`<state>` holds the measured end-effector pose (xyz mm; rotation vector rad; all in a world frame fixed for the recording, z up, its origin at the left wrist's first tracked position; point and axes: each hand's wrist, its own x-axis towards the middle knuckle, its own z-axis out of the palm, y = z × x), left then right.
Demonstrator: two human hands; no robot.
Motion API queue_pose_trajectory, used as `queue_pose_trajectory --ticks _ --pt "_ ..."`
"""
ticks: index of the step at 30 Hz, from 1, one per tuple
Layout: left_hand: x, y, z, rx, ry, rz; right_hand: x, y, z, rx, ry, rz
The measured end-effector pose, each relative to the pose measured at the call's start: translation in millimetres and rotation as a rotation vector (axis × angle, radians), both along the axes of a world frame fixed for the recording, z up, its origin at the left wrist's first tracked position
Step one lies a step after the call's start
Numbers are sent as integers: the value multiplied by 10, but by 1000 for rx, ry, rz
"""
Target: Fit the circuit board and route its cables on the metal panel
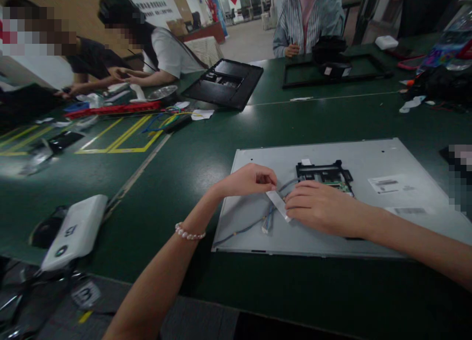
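Note:
A grey metal display panel lies on the green table with its back up. My left hand pinches the upper end of a white strip of tape, fingers curled. At the strip's lower end is my right hand, its fingers bent over the tape and the panel; its fingertips are partly hidden. Beneath and beside the strip run grey-blue cables, with a small connector bundle at one end. A black bracket with a circuit board sits on the panel, partly covered by my right hand.
To the left stands a white device at the table edge. Farther back lie a black monitor cover, a black frame, coloured wires and a red tool strip. Several people sit or stand around the table.

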<state>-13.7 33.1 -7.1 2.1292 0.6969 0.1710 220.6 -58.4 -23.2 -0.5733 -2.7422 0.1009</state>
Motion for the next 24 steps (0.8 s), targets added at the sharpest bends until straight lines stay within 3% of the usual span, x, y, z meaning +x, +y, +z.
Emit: queue_pose_trajectory --ticks 7,15,24 --pt "-28 3 120 217 -97 -48 3 -4 -71 27 17 -18" --pt "82 -197 359 148 -100 -151 -4 -28 -79 31 73 -67" --pt "92 -158 192 111 90 -136 -10 -56 -113 24 72 -81"
